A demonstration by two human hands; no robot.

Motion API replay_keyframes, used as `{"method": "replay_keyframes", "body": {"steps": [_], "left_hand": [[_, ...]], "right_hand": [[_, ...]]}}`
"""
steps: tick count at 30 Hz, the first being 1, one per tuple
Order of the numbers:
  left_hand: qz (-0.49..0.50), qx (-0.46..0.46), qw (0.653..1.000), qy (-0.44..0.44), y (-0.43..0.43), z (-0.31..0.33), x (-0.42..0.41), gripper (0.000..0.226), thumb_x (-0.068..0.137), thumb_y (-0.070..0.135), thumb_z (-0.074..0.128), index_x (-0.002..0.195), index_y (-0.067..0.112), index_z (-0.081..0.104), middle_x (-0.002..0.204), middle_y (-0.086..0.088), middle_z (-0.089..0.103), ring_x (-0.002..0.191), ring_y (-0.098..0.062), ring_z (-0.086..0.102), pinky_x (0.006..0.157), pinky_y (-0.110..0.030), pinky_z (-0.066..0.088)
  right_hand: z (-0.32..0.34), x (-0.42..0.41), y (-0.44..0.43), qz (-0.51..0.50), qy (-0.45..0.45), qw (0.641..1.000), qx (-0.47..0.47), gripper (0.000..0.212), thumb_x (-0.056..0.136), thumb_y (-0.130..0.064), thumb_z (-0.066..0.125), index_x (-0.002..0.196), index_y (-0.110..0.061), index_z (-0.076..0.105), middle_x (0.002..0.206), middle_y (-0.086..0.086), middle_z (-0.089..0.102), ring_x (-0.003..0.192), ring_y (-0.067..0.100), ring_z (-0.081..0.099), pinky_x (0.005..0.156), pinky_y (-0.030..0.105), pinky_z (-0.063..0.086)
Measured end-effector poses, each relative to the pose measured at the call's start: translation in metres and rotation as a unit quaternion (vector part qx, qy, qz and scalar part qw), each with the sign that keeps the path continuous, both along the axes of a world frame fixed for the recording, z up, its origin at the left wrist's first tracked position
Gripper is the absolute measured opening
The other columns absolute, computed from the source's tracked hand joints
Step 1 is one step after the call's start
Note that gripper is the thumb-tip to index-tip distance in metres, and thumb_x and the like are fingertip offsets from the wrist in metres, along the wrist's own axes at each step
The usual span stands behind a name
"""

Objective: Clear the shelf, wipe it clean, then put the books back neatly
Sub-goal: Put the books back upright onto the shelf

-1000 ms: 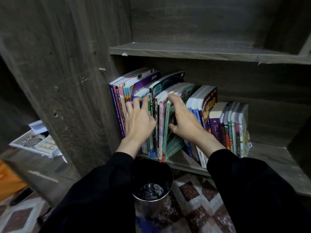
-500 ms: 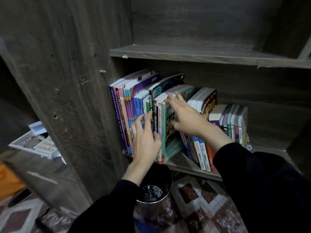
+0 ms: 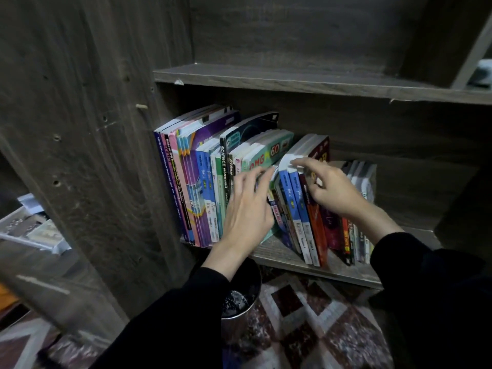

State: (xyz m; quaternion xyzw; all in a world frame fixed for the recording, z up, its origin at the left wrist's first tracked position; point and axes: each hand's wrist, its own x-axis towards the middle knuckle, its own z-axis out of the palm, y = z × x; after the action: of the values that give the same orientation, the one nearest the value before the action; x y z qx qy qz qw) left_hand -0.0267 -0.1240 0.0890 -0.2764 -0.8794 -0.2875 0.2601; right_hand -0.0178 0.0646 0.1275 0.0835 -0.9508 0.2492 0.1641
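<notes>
Left fingers (image 3: 242, 182) flat against books (image 3: 210, 198); right fingers (image 3: 302, 162) curled over blue books (image 3: 289, 194).

Your books (image 3: 202, 182): colourful row, spines out, centre frame; middle ones tilt leftward. They stand on the dark wooden shelf (image 3: 279, 255).

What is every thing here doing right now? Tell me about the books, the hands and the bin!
left books: standing upright on the shelf.
middle books: leaning to the left.
small books: standing at the row's right end.
left hand: fingers straight, touching the books.
right hand: fingertips on the tops of the middle books; grip unclear.
bin: on the floor under the shelf, no lid.
</notes>
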Motion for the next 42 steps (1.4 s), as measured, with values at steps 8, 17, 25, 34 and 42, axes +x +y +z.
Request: {"method": "replay_keyframes", "body": {"steps": [8, 17, 25, 34, 42], "left_hand": [[-0.072, -0.040, 0.988, -0.134, 0.036, 0.009, -0.014, 0.072, 0.091, 0.007, 0.046, 0.152, 0.023, 0.011, 0.160, 0.004, 0.003, 0.143, -0.018, 0.005, 0.111, -0.039, 0.027], [-0.059, 0.061, 0.981, -0.176, 0.060, 0.006, -0.005, 0.063, 0.090, 0.010, 0.049, 0.148, 0.023, 0.026, 0.146, -0.008, 0.027, 0.138, -0.023, 0.018, 0.107, -0.036, 0.027], [-0.056, 0.094, 0.975, -0.194, 0.079, 0.002, -0.004, 0.053, 0.098, 0.033, 0.048, 0.142, 0.032, 0.018, 0.120, -0.016, 0.049, 0.084, -0.030, 0.060, 0.068, -0.035, 0.046], [-0.040, 0.140, 0.976, -0.159, 0.073, -0.010, 0.006, 0.052, 0.096, 0.020, 0.052, 0.141, 0.026, 0.026, 0.082, -0.009, 0.055, 0.054, -0.011, 0.045, 0.048, -0.020, 0.028], [0.029, 0.155, 0.970, -0.187, 0.068, -0.023, 0.009, 0.070, 0.090, 0.035, 0.061, 0.140, 0.035, 0.012, 0.097, -0.013, 0.061, 0.074, -0.028, 0.061, 0.065, -0.040, 0.053]], "right_hand": [[-0.002, 0.003, 0.004, 0.007, -0.023, 0.997, 0.067, 0.068, 0.078, 0.002, 0.051, 0.142, -0.016, 0.035, 0.150, 0.003, 0.036, 0.142, 0.021, 0.027, 0.118, 0.033, 0.011], [-0.008, 0.017, 0.015, -0.032, 0.005, 0.998, 0.050, 0.074, 0.077, -0.004, 0.053, 0.143, -0.025, 0.028, 0.149, -0.011, 0.037, 0.126, 0.019, 0.048, 0.091, 0.033, 0.041], [-0.010, 0.029, 0.027, -0.068, -0.022, 0.996, 0.060, 0.077, 0.075, -0.001, 0.048, 0.133, -0.043, 0.021, 0.119, 0.010, 0.063, 0.061, 0.021, 0.059, 0.053, 0.034, 0.046], [-0.007, 0.031, 0.024, -0.091, -0.048, 0.992, 0.068, 0.075, 0.082, -0.002, 0.050, 0.138, -0.040, 0.018, 0.068, 0.000, 0.054, 0.051, 0.016, 0.053, 0.044, 0.026, 0.033], [-0.004, 0.031, 0.020, -0.072, -0.053, 0.993, 0.081, 0.075, 0.082, -0.003, 0.051, 0.142, -0.033, 0.019, 0.101, 0.005, 0.066, 0.047, 0.010, 0.048, 0.036, 0.016, 0.026]]}}
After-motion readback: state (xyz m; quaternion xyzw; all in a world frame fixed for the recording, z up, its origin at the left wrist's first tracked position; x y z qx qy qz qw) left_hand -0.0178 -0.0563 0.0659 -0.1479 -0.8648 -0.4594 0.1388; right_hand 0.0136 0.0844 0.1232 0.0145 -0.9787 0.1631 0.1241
